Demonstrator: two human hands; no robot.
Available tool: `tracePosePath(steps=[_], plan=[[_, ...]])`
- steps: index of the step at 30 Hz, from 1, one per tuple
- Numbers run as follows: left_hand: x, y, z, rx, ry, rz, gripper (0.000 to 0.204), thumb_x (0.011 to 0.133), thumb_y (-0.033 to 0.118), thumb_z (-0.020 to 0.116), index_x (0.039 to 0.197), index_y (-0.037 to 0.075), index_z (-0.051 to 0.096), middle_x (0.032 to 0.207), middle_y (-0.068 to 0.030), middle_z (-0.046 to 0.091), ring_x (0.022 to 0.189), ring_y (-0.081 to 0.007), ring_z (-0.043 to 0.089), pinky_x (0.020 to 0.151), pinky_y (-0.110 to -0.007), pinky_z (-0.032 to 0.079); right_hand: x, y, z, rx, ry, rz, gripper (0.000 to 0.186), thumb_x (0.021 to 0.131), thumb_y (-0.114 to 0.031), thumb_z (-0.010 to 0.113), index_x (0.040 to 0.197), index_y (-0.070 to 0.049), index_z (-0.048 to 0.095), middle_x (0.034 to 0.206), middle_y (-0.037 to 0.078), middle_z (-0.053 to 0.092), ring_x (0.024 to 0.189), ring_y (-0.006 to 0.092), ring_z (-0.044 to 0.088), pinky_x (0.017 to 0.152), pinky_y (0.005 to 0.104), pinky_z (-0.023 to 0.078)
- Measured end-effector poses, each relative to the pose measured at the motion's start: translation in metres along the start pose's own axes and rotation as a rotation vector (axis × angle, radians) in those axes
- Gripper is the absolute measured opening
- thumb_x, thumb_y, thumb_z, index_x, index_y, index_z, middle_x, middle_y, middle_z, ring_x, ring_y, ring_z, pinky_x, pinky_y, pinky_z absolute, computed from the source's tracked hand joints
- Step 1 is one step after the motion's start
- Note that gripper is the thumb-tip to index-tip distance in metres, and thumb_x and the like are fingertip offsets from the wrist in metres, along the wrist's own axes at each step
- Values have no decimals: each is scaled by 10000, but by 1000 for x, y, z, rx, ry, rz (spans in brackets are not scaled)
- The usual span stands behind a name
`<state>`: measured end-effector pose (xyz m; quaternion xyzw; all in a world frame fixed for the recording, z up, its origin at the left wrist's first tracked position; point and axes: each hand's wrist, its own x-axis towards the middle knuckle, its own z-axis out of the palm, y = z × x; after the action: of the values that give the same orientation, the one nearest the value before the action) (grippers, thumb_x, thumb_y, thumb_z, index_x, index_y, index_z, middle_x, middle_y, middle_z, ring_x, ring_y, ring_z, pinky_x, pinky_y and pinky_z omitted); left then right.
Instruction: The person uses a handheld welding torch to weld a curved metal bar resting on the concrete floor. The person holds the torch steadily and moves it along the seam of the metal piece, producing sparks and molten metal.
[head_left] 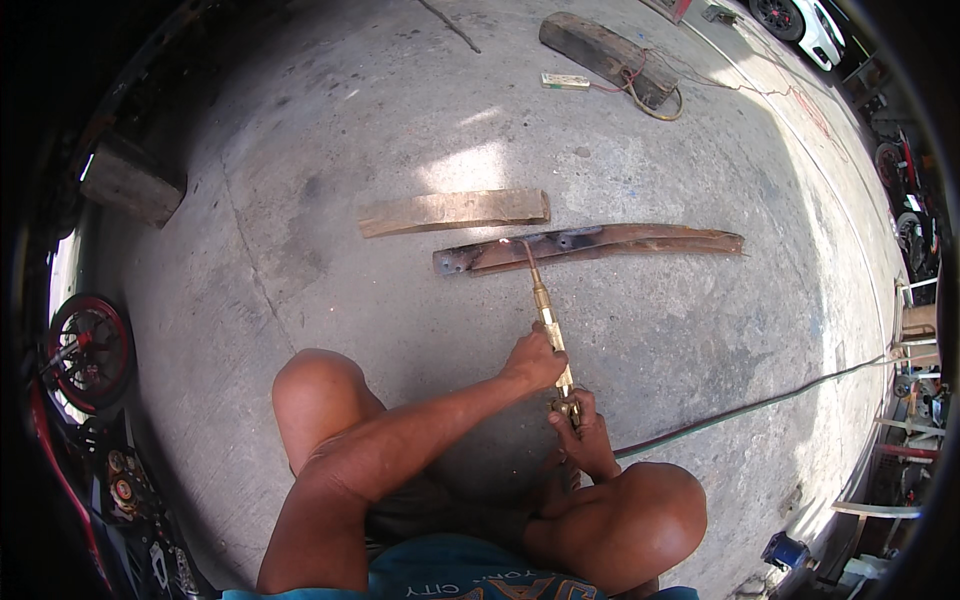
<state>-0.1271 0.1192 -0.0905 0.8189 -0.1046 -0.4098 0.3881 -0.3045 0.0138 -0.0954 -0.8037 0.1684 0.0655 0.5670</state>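
Observation:
A brass gas torch (544, 299) points away from me, its thin bent tip ending at a long rusty metal channel (665, 240) on the concrete. A small bright spot glows where the tip meets the metal, and the surface around it is darkened. My left hand (535, 361) is closed around the middle of the torch handle. Nearer to me, my right hand (588, 436) grips the valve end, fingers by the knobs. Just beyond the channel's left part lies a wooden plank (455, 211), apart from it.
A dark green hose (740, 411) runs right from beside my right hand. Farther off lie a heavy timber block (605, 55) with wires and a small pale strip (565, 82). Another wooden block (133, 183) stands far left, above a motorcycle wheel (90, 353). A blue container (786, 550) sits lower right.

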Motion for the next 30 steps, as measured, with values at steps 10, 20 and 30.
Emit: tracePosePath(steps=[10, 20, 30], plan=[[0, 2, 1, -2, -4, -22, 637, 914, 249, 677, 1349, -144, 429, 1124, -340, 664, 1098, -466, 668, 942, -487, 549, -2, 0, 2, 29, -4, 83, 424, 971, -181, 724, 1258, -95, 425, 950, 152, 727, 851, 264, 733, 758, 393, 558], [0, 0, -1, 3, 6, -15, 608, 927, 245, 668, 1344, -130, 433, 1150, -336, 661, 1109, -472, 662, 960, -494, 542, 0, -1, 0, 9, -14, 55, 402, 972, -195, 724, 1244, -100, 445, 907, 153, 717, 805, 267, 726, 724, 390, 551], [-2, 2, -2, -25, 2, -31, 594, 925, 233, 669, 1340, -121, 432, 1149, -343, 656, 1113, -473, 660, 970, -495, 536, 1, 1, -1, 11, -16, 48, 388, 978, -198, 715, 1251, -98, 459, 902, 155, 714, 802, 277, 724, 735, 399, 548]])
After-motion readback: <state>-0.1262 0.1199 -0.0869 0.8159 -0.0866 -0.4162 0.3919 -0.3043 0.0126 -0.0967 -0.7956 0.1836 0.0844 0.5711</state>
